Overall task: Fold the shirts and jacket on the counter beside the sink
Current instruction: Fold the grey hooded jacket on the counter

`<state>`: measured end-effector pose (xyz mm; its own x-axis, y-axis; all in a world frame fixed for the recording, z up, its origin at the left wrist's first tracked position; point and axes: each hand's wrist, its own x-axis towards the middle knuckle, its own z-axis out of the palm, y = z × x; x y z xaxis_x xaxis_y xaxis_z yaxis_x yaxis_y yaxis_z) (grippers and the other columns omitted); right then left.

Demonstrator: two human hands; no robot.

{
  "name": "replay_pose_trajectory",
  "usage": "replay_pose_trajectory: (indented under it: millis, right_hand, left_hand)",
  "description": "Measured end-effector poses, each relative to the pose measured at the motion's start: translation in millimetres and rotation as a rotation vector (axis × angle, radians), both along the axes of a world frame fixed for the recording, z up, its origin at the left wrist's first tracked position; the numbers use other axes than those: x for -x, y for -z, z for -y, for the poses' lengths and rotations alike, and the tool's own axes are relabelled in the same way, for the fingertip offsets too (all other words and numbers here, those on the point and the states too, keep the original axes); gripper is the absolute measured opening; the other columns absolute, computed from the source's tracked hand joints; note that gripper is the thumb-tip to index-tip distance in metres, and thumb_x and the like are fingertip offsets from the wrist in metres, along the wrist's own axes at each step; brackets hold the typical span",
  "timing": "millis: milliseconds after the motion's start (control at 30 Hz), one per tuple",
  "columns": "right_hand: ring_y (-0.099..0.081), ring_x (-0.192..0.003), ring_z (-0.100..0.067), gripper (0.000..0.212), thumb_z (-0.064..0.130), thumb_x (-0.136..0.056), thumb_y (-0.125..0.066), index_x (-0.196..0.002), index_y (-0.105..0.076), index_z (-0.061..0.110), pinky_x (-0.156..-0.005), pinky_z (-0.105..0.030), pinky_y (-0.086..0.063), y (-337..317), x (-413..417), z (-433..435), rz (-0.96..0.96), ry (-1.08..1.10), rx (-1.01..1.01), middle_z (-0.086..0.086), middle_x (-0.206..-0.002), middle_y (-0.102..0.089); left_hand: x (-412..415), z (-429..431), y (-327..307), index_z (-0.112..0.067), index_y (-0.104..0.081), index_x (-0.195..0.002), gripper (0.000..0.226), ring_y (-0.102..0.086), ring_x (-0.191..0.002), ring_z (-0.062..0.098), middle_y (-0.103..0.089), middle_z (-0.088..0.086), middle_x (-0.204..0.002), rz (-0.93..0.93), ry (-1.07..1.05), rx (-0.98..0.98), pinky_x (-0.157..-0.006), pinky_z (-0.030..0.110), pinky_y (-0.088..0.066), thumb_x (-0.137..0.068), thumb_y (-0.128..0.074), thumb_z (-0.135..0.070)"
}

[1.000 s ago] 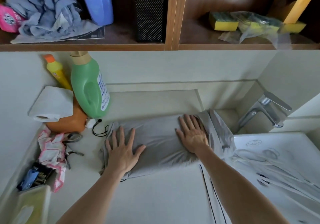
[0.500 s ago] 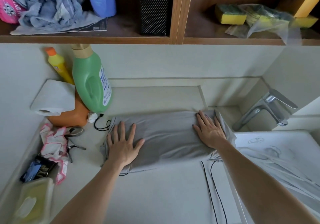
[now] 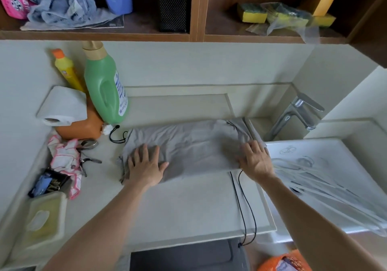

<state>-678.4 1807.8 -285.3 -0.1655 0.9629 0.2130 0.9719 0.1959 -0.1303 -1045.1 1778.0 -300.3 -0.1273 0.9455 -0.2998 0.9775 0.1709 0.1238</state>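
Pressing open-palmed on grey garment (image 3: 192,145): left hand (image 3: 144,166) and right hand (image 3: 254,159); green bottle (image 3: 102,86) label unreadable.

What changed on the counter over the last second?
The right hand slid along the grey garment toward the sink, from nearer its middle to its sink-side end. The left hand kept pressing the other end. Nothing was gripped or released; the green bottle stayed put.

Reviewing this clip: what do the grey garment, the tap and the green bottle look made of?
Grey garment: soft matte fabric, probably thin knit; it creases. Tap: polished metal, likely chrome; bright reflections. Green bottle: smooth plastic, with moulded handle.
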Motion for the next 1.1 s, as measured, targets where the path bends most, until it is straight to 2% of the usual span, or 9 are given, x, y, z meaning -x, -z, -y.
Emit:
replay_pose_trajectory:
  millis: [167, 300, 367, 500, 667, 767, 867, 967, 1100]
  right_hand:
    - [-0.065, -0.098, -0.026, 0.049, 0.074, -0.082, -0.054, -0.091, -0.060, 0.026, -0.079, -0.034, -0.046, -6.2, 6.3, 51.3, 0.090, 0.186, 0.422, 0.001, -0.101, -0.067]
    - [-0.061, -0.110, -0.026, 0.052, 0.067, -0.083, -0.059, -0.109, -0.064, 0.023, -0.087, -0.033, -0.045, -9.5, 26.0, 70.3, 0.117, 0.236, 0.587, -0.004, -0.117, -0.064]
    - [-0.060, -0.114, -0.030, 0.044, 0.045, -0.085, -0.060, -0.117, -0.062, 0.015, -0.089, -0.033, -0.045, -10.0, 38.5, 77.8, 0.072, 0.257, 0.594, -0.009, -0.124, -0.063]
    - [-0.063, -0.109, -0.031, 0.075, 0.071, -0.075, -0.064, -0.112, -0.064, 0.006, -0.086, -0.033, -0.048, -22.9, 54.4, 85.4, -0.123, 0.291, 0.719, -0.015, -0.111, -0.067]
    - [-0.067, -0.052, -0.022, 0.018, 0.018, -0.088, -0.054, -0.083, -0.062, 0.003, -0.041, -0.019, -0.042, -37.5, 41.4, 78.6, -0.756, 0.413, 0.848, -0.010, -0.063, -0.071]
    - [-0.052, -0.041, -0.018, 0.009, 0.010, -0.091, -0.051, -0.095, -0.058, 0.005, -0.042, -0.019, -0.037, -34.5, 30.7, 71.1, -0.933, 0.469, 0.744, -0.007, -0.060, -0.061]
    - [-0.058, -0.076, -0.028, 0.019, 0.012, -0.092, -0.052, -0.108, -0.060, 0.009, -0.068, -0.035, -0.048, -29.2, 19.4, 59.0, -0.718, 0.490, 0.518, -0.016, -0.093, -0.064]
    - [-0.050, -0.112, -0.034, 0.021, 0.019, -0.090, -0.057, -0.109, -0.065, 0.020, -0.096, -0.041, -0.043, -34.8, 20.5, 58.1, -0.350, 0.450, 0.235, -0.011, -0.116, -0.054]
    - [-0.067, -0.098, -0.029, 0.026, 0.005, -0.088, -0.053, -0.100, -0.075, 0.014, -0.091, -0.038, -0.052, -52.5, 54.3, 62.8, -0.499, 0.237, 0.407, -0.009, -0.104, -0.073]
  left_hand:
    - [-48.4, 22.9, -16.1, -0.016, -0.064, -0.119, 0.027, -0.059, -0.110, 0.034, -0.062, 0.010, -0.117, 0.338, 0.125, -0.444, -0.092, 0.043, -0.044, -0.092, -0.064, -0.021]
    - [-104.2, 37.4, -21.4, -0.015, -0.073, -0.086, 0.007, -0.070, -0.081, 0.023, -0.073, 0.002, -0.080, 0.632, 0.251, -0.169, -0.072, 0.031, -0.050, -0.088, -0.067, -0.012]
    - [-130.6, 44.7, -18.4, -0.019, -0.074, -0.087, 0.005, -0.067, -0.074, 0.012, -0.070, -0.003, -0.075, 0.678, 0.235, 0.077, -0.064, 0.025, -0.051, -0.089, -0.069, -0.020]
    - [-164.5, 59.3, -11.9, -0.013, -0.071, -0.107, 0.019, -0.064, -0.080, 0.013, -0.074, 0.003, -0.092, 0.822, 0.135, 0.296, -0.075, 0.035, -0.055, -0.091, -0.060, -0.012]
    - [-161.0, 67.8, -23.5, -0.026, -0.020, -0.154, 0.086, -0.067, -0.092, 0.000, -0.072, 0.004, -0.113, 1.146, -0.021, 0.407, -0.071, 0.018, -0.046, -0.087, -0.073, -0.009]
    - [-150.6, 64.6, -28.6, -0.025, -0.033, -0.147, 0.073, -0.066, -0.086, 0.004, -0.071, 0.000, -0.112, 1.117, -0.041, 0.381, -0.065, 0.018, -0.047, -0.088, -0.072, -0.009]
    - [-126.4, 50.3, -30.7, -0.016, -0.055, -0.133, 0.044, -0.063, -0.080, 0.012, -0.067, 0.002, -0.106, 0.973, 0.047, 0.134, -0.060, 0.012, -0.046, -0.092, -0.065, -0.006]
    - [-85.9, 24.0, -35.6, -0.012, -0.068, -0.116, 0.029, -0.067, -0.091, 0.023, -0.069, 0.006, -0.099, 0.811, 0.055, -0.178, -0.081, 0.024, -0.050, -0.090, -0.064, 0.000]
    - [-37.1, -16.2, -45.0, -0.015, -0.055, -0.137, 0.056, -0.054, -0.123, 0.032, -0.054, 0.013, -0.135, 0.458, 0.143, -0.154, -0.104, 0.034, -0.042, -0.085, -0.075, -0.015]
